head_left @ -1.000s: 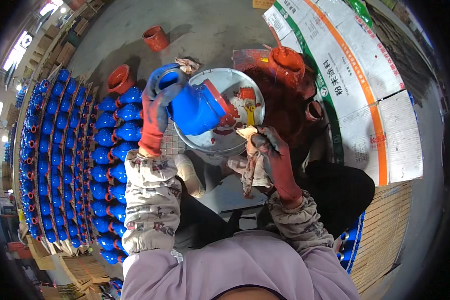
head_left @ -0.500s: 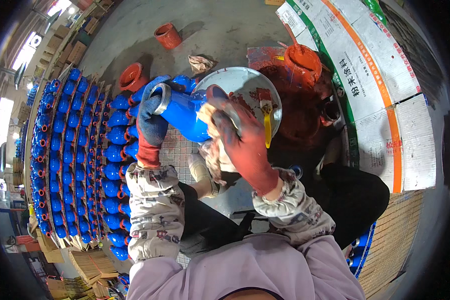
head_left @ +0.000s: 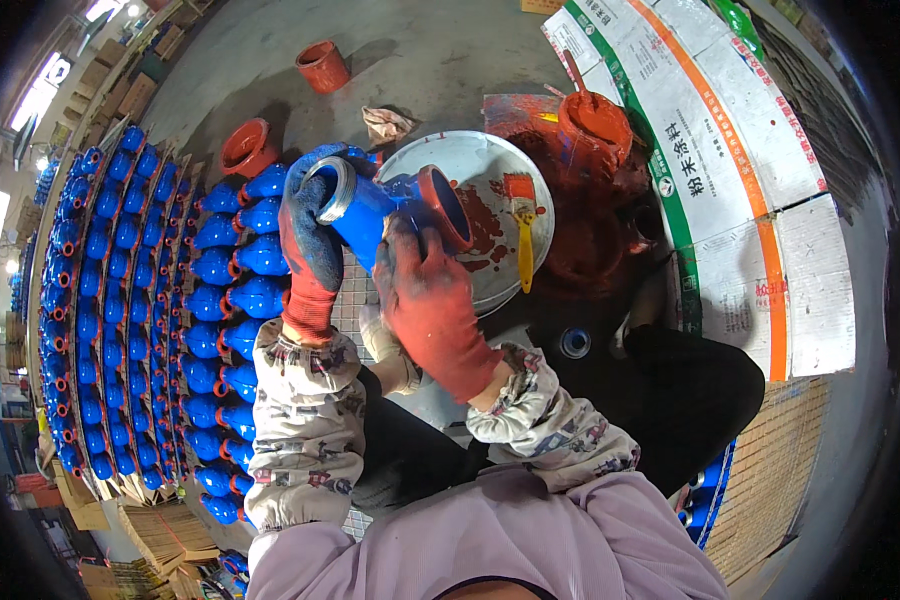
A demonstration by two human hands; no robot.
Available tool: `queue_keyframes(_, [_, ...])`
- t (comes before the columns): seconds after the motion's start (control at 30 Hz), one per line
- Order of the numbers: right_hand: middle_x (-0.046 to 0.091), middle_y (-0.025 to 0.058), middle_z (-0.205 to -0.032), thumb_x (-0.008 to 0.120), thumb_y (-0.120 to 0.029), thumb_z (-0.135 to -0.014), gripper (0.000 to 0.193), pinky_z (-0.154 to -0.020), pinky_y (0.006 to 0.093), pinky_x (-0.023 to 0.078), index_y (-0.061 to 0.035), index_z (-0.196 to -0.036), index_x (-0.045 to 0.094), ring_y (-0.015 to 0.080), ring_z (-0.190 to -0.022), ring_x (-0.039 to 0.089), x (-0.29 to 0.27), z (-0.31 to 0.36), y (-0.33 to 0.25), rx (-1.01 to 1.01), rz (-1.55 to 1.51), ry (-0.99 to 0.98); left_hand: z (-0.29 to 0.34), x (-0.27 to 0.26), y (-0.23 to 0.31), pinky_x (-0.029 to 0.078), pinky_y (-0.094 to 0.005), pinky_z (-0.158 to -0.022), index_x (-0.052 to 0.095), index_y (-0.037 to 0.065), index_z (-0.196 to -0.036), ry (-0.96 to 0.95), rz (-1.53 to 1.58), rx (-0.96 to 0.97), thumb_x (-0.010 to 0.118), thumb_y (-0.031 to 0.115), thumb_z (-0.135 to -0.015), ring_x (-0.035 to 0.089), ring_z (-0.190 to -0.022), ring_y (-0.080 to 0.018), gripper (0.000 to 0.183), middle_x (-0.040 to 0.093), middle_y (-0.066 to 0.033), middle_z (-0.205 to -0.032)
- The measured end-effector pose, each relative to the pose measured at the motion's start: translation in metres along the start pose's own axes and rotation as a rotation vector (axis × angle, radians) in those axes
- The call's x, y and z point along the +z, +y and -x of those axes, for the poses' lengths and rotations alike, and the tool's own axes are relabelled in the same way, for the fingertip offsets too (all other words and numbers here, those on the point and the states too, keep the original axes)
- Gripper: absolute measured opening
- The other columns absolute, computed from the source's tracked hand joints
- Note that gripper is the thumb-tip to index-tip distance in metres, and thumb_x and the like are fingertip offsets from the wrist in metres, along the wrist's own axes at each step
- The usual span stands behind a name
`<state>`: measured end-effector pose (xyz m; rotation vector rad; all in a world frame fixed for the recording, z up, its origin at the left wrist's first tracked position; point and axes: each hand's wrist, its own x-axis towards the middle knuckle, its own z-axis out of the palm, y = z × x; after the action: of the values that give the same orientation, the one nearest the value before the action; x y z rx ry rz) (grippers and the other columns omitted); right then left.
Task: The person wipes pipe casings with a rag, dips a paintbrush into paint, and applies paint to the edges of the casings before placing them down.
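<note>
Red-gloved right hand has shifted lower; fingers touch blue bent metal pipe fitting, grip unclear. Gloved left hand clamps threaded end.

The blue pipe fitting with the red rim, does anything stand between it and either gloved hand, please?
Nothing visible does: the left hand holds the fitting by its threaded end, and the right hand rests against its side, though what lies under that palm is hidden.

Right hand shifted along the blue fitting
Half a second ago it covered the red rim with a rag; now the rim shows, and the hand lies against the body beside it.
</note>
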<state>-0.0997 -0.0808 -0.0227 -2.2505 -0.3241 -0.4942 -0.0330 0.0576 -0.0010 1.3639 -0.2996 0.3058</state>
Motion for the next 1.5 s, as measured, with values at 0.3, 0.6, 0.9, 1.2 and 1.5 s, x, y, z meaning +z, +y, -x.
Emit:
queue_keyframes(0.3, [0.056,0.0146,-0.100,0.068,-0.016,-0.076,0.049,-0.078,0.0384,0.049,-0.0052,-0.122,0.054,0.0322,-0.084,0.060,0.018,0.059,0.020,-0.221,0.122,-0.137,-0.004,0.003,-0.003,0.047,-0.0379,-0.092,0.054,-0.002,-0.122,-0.003,-0.046,0.003,0.047,0.027,-0.095,0.063,-0.099,-0.0283,0.040,0.065,-0.0180,-0.107])
queue_keyframes(0.6, [0.051,0.0209,-0.126,0.068,-0.029,-0.076,0.057,-0.087,0.0534,0.044,-0.0113,-0.128,0.052,0.0389,-0.112,0.052,-0.064,0.152,0.102,0.176,-0.134,-0.582,-0.025,0.041,0.003,0.049,-0.0378,-0.090,0.058,0.008,-0.115,-0.251,-0.617,0.383,0.048,0.013,-0.092,0.061,-0.103,-0.0319,0.026,0.060,-0.0162,-0.115])
queue_keyframes(0.9, [0.041,0.0137,-0.141,0.058,-0.028,-0.083,0.051,-0.098,0.0507,0.035,-0.0189,-0.132,0.051,0.0323,-0.129,0.039,-0.103,0.050,0.172,-0.234,0.552,-0.308,-0.003,0.046,0.004,0.036,-0.0344,-0.106,0.030,-0.002,-0.144,-0.100,-0.390,0.246,0.049,0.042,-0.095,0.048,-0.125,-0.0237,0.069,0.039,-0.0167,-0.145])
queue_keyframes(1.2, [0.034,0.0106,-0.147,0.070,-0.024,-0.073,0.053,-0.104,0.0517,0.029,-0.0222,-0.125,0.057,0.0324,-0.136,0.031,-0.084,0.009,0.203,-0.405,0.418,-0.525,0.009,0.056,-0.013,0.042,-0.0330,-0.098,0.034,0.002,-0.141,0.028,-0.523,0.079,0.089,0.020,-0.060,0.053,-0.111,-0.0172,0.099,0.054,-0.0083,-0.125])
queue_keyframes(1.5, [0.066,0.0096,-0.099,0.068,-0.009,-0.083,0.024,-0.079,0.0324,0.050,-0.0043,-0.107,0.065,0.0230,-0.095,0.064,-0.065,-0.069,0.213,-0.355,-0.143,-0.035,0.009,0.047,-0.009,0.043,-0.0313,-0.097,0.038,0.002,-0.137,0.037,-0.394,0.017,0.087,0.011,-0.063,0.054,-0.109,-0.0157,0.090,0.054,-0.0072,-0.124])
